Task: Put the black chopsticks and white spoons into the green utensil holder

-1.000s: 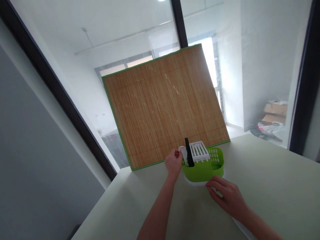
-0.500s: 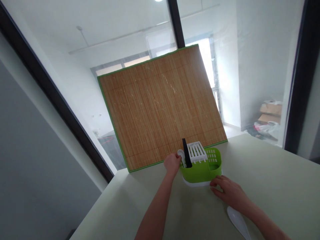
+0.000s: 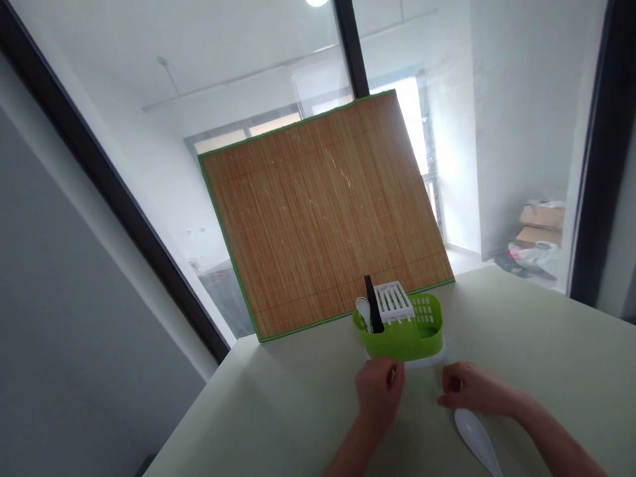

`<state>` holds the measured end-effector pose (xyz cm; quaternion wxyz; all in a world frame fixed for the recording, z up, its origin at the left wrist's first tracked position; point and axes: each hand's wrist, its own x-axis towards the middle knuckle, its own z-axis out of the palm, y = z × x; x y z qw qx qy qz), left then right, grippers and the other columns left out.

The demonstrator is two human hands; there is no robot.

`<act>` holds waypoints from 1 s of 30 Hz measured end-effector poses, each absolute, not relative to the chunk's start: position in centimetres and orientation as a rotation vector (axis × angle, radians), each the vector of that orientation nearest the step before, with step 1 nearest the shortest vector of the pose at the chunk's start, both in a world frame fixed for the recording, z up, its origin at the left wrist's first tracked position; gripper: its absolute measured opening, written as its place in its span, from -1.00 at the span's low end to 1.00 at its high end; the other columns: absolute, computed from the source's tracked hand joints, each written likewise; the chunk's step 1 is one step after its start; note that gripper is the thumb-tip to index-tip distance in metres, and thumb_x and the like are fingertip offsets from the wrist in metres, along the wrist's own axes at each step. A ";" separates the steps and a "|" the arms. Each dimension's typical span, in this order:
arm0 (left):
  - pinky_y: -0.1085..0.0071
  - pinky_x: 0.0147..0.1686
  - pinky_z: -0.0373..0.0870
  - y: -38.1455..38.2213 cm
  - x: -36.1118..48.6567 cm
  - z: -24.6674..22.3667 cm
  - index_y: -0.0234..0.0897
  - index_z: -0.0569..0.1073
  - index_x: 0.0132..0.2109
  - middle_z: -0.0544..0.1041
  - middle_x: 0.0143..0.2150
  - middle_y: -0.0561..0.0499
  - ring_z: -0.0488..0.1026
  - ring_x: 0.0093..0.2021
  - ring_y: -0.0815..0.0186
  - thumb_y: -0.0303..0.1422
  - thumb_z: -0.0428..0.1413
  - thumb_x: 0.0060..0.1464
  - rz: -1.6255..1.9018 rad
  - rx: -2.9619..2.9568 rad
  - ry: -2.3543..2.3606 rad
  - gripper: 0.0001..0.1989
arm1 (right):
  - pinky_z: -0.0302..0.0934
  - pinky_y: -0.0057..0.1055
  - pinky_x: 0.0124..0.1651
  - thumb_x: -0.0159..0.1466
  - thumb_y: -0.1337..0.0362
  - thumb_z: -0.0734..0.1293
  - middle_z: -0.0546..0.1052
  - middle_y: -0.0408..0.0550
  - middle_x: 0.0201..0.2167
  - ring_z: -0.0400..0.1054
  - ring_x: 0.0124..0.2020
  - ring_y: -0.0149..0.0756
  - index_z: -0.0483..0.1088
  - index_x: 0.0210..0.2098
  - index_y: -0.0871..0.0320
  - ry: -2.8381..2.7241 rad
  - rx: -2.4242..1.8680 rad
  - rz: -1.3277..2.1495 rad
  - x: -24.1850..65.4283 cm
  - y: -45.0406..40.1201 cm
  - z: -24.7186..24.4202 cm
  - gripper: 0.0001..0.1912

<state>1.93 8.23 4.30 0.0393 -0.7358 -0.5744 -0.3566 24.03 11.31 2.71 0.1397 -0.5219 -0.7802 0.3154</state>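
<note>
A green cutlery holder [image 3: 392, 344] with a white base stands on the table. A small white spoon [image 3: 364, 309] and a black utensil [image 3: 373, 306] lean in its left compartment, and a white slotted rack [image 3: 395, 301] sits at its top. My left hand [image 3: 380, 392] is at the holder's front edge, fingers curled together and nothing visible in them. To the right of it, my right hand [image 3: 470, 388] hovers over the table with thumb and fingers slightly apart, holding nothing. A large white spoon [image 3: 476, 437] lies just below my right hand.
Behind the holder, a bamboo mat [image 3: 322, 218] with green edging leans against a glass panel. The pale table [image 3: 536, 344] extends on both sides. Beyond the glass at the right are cardboard boxes [image 3: 541, 222] and plastic bags.
My left hand has let go of the small white spoon and moved down and right to the holder's front. My right hand has drawn back from the base, slightly right and down.
</note>
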 end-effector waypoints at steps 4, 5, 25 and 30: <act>0.48 -0.45 0.13 5.7 4.6 1.3 -0.21 0.49 -0.43 0.48 -0.55 0.10 0.36 -0.51 0.40 -0.23 0.10 0.06 -1.066 -2.538 -1.884 -0.80 | -0.01 -0.54 -0.80 -0.08 0.29 0.33 0.46 -0.15 -0.61 0.25 -0.77 -0.39 0.38 -0.50 0.19 -2.263 -1.493 1.135 23.9 11.0 1.9 -0.88; 0.48 -0.46 0.13 5.4 5.1 0.9 -0.20 0.51 -0.42 0.49 -0.54 0.11 0.37 -0.52 0.41 -0.23 0.11 0.04 -1.066 -2.577 -1.933 -0.82 | -0.02 -0.55 -0.82 -0.09 0.33 0.32 0.44 -0.18 -0.63 0.24 -0.79 -0.40 0.37 -0.50 0.19 -2.263 -1.484 1.165 23.8 11.0 1.7 -0.88; 0.59 -0.57 0.17 4.2 4.4 3.4 -0.26 0.32 -0.27 0.25 -0.57 0.19 0.23 -0.57 0.48 -0.30 0.05 0.14 -2.100 -2.291 -1.836 -0.88 | 0.28 -0.48 -0.16 0.33 0.32 0.25 0.56 -0.06 -0.24 0.45 -0.25 -0.35 0.40 -0.15 0.08 -1.990 -0.541 0.019 19.2 7.0 5.7 -0.86; 0.59 -0.50 0.28 3.7 3.0 3.8 -0.27 0.39 -0.35 0.40 -0.53 0.10 0.32 -0.54 0.48 -0.34 0.06 0.14 -1.959 -2.171 -1.584 -0.87 | 0.26 -0.48 -0.20 0.31 0.32 0.28 0.55 -0.06 -0.28 0.43 -0.32 -0.36 0.36 -0.07 0.09 -1.923 -0.573 -0.047 18.8 6.5 5.3 -0.80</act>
